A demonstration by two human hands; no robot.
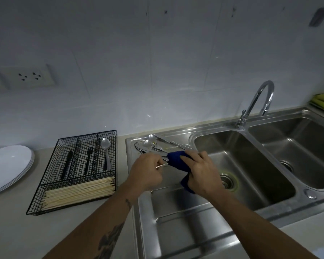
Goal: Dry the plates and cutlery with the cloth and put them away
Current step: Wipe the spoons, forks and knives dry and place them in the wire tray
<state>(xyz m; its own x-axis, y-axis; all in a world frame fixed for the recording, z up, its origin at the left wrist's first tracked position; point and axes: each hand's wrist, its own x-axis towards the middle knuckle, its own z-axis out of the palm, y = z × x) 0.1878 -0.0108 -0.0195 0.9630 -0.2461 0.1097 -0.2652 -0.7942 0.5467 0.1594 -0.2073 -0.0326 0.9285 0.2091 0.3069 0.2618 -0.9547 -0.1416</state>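
Right hand: the right hand (pixel 198 171), at centre frame, was seen curled round a dark blue cloth (pixel 176 161), the cloth being wrapped over one end of a metal utensil.
Left hand: the left hand (pixel 146 172), just left of the right, was closed in a pinch on the bare end of the utensil (pixel 162 165); only a short bright length was visible between the two hands, so the kind of utensil could not be told.
Item under drying: held in the air above the draining board (pixel 176 212) of the sink, touching nothing but hands and cloth.
Handling, utensil: judged light, rigid and slippery if wet; a firm pinch at the handle end was considered the proper hold, the cloth being drawn along the rest.
Handling, cloth: judged soft and pliable, best gripped bunched in the palm.
Undried cutlery: a heap of cutlery (pixel 151 146) was noted at the upper end of the draining board, just beyond the hands; knives among it were to be taken by the handle.
Wire tray: a black wire tray (pixel 94 184), left of centre, was found to hold a spoon (pixel 106 146), two dark-handled pieces and a bundle of chopsticks (pixel 79 193).
Plates: white plates (pixel 7 165) were stacked at the left edge; judged fragile, and heavier than the cutlery.
Progress: judged incomplete.
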